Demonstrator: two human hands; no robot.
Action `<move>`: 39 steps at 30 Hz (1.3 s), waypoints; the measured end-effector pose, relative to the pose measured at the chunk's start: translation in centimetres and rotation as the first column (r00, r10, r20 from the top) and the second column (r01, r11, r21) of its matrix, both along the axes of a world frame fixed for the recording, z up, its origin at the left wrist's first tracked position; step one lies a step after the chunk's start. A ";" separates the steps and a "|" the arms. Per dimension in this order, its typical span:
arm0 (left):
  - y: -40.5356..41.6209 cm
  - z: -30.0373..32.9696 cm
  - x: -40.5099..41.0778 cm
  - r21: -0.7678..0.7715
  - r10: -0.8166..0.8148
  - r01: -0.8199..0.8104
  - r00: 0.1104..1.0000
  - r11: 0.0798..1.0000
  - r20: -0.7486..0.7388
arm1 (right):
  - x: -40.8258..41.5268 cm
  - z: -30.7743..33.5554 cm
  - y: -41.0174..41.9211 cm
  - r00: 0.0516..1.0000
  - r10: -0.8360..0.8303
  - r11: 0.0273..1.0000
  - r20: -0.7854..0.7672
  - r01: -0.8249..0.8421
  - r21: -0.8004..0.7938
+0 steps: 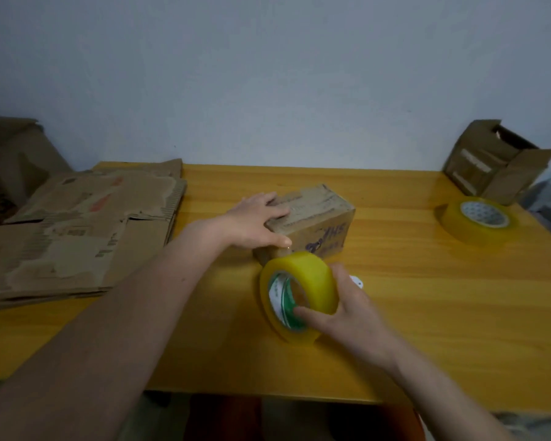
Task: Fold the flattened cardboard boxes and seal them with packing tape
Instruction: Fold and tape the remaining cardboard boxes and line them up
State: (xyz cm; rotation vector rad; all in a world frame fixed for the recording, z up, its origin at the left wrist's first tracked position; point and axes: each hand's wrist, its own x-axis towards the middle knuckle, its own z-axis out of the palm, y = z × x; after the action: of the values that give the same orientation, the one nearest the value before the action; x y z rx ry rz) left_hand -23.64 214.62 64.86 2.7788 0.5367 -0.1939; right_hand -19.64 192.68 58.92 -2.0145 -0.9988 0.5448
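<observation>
A small folded cardboard box (318,221) stands in the middle of the yellow wooden table (427,297). My left hand (256,219) lies flat on the box's top left part, with the thumb down its near side. Just in front of the box, my right hand (347,308) holds a yellow roll of packing tape (299,294) upright, a finger hooked through its core. The roll's top edge is close to the box's near face. A stack of flattened cardboard boxes (77,230) lies on the table's left side.
A second tape roll (477,219) lies flat at the right back. Behind it stands an open cardboard box (493,160) against the white wall. More cardboard (10,160) is piled off the table's left end. A small white object (357,280) peeks out behind my right hand.
</observation>
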 end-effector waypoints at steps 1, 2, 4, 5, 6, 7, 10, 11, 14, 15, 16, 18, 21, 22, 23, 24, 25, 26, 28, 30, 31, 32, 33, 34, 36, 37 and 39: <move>0.0 0.1 0.4 0.032 -0.016 0.017 1.000 0.999 -0.014 | -0.5 -0.1 -0.1 1.000 -0.013 1.000 -0.002 0.013 0.013; 0.0 0.2 0.7 0.060 -0.036 0.038 0.999 0.997 -0.028 | -1.0 -0.2 -0.1 1.000 -0.031 0.999 0.001 0.031 0.022; -0.1 0.3 1.1 0.092 -0.069 0.074 0.996 0.993 -0.058 | -1.9 -0.2 0.3 0.997 -0.070 0.997 0.034 0.069 0.028; 0.0 0.4 1.3 0.097 -0.073 0.080 0.995 0.992 -0.069 | -2.2 -0.1 0.5 0.994 -0.085 0.996 0.062 0.083 0.023; 0.0 0.4 1.3 0.098 -0.072 0.079 0.995 0.992 -0.075 | -2.4 0.0 0.8 0.992 -0.092 0.996 0.085 0.090 0.018; 0.0 0.2 1.3 0.098 -0.069 0.076 0.995 0.992 -0.072 | -2.6 0.0 0.8 0.992 -0.088 0.996 0.091 0.087 0.012; -0.2 -0.6 0.7 0.125 -0.040 0.038 0.999 0.991 0.010 | -2.5 0.1 0.6 0.999 -0.010 0.999 -0.046 0.012 0.043; -0.4 -1.0 0.4 0.130 -0.025 0.019 0.999 0.991 0.047 | -2.2 -0.1 0.4 0.998 -0.001 0.998 -0.069 0.006 0.068; -0.9 -1.9 -0.3 0.107 0.017 -0.031 0.992 0.994 0.128 | 1.4 -2.2 0.2 0.969 -0.191 0.978 0.154 0.174 0.115; -1.0 -2.1 -0.4 0.087 0.026 -0.039 0.989 0.995 0.146 | 2.9 -3.0 0.2 0.926 -0.246 0.969 0.288 0.242 0.048; -1.0 -2.2 -0.4 0.073 0.028 -0.040 0.987 0.996 0.159 | 4.2 -3.6 0.2 0.884 -0.250 0.955 0.395 0.293 -0.051; -0.9 -2.3 -0.4 0.073 0.021 -0.034 0.985 0.997 0.171 | 6.0 -5.1 0.2 0.852 -0.153 0.918 0.501 0.311 -0.247; -0.9 -2.6 -0.6 0.045 0.041 -0.053 0.972 0.998 0.231 | 6.9 -5.7 0.0 0.891 -0.140 0.926 0.431 0.273 -0.263; -1.0 -2.8 -0.7 0.017 0.058 -0.065 0.961 0.998 0.270 | 7.0 -5.4 0.0 0.920 -0.177 0.936 0.350 0.267 -0.228; -1.1 -2.9 -0.9 -0.021 0.078 -0.076 0.947 0.997 0.312 | 7.0 -4.9 -0.2 0.940 -0.203 0.947 0.275 0.260 -0.190; -1.2 -3.1 -0.9 -0.067 0.103 -0.085 0.932 0.994 0.347 | 7.1 -4.4 -0.3 0.949 -0.213 0.958 0.232 0.249 -0.140; -1.2 -3.2 -1.0 -0.120 0.134 -0.096 0.921 0.988 0.367 | 7.2 -3.8 -0.4 0.954 -0.218 0.970 0.208 0.235 -0.061; -1.2 -3.4 -1.1 -0.175 0.171 -0.111 0.912 0.978 0.374 | 7.2 -2.9 -0.4 0.957 -0.220 0.975 0.189 0.215 0.048; -1.2 -3.8 -1.3 -0.287 0.242 -0.136 0.895 0.948 0.375 | 6.4 -0.5 0.1 0.968 -0.189 0.955 0.166 0.142 0.259; -1.1 -4.1 -1.5 -0.376 0.292 -0.143 0.880 0.916 0.376 | 5.1 1.7 1.4 0.980 -0.114 0.930 0.165 0.047 0.363; -1.3 -4.1 -1.6 -0.414 0.316 -0.148 0.872 0.898 0.373 | 4.5 2.3 2.2 0.983 -0.072 0.927 0.166 0.005 0.374; -1.4 -4.1 -1.7 -0.462 0.355 -0.162 0.858 0.872 0.370 | 4.0 2.7 3.0 0.985 -0.031 0.931 0.169 -0.033 0.364; -1.5 -4.1 -1.8 -0.527 0.419 -0.185 0.830 0.829 0.368 | 3.7 2.9 3.6 0.984 0.002 0.938 0.179 -0.064 0.341; -1.6 -4.2 -2.1 -0.608 0.509 -0.219 0.782 0.764 0.358 | 3.5 2.8 4.1 0.979 0.020 0.946 0.201 -0.084 0.314; -1.8 -4.7 -2.9 -0.769 0.690 -0.276 0.670 0.576 0.276 | 3.4 2.6 4.7 0.964 0.015 0.958 0.264 -0.090 0.273; -2.0 -5.1 -3.2 -0.835 0.747 -0.295 0.636 0.465 0.192 | 3.5 2.6 4.8 0.957 0.009 0.962 0.289 -0.087 0.260; -2.9 -6.1 -3.4 -0.926 0.783 -0.285 0.622 0.249 0.018 | 3.4 2.6 5.0 0.942 0.005 0.964 0.337 -0.094 0.249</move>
State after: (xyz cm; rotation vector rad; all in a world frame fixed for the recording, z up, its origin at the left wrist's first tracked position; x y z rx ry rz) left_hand -27.08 211.75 58.79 1.3546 0.9331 0.3420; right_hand -16.20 197.67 61.56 -1.8789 -1.2568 0.0845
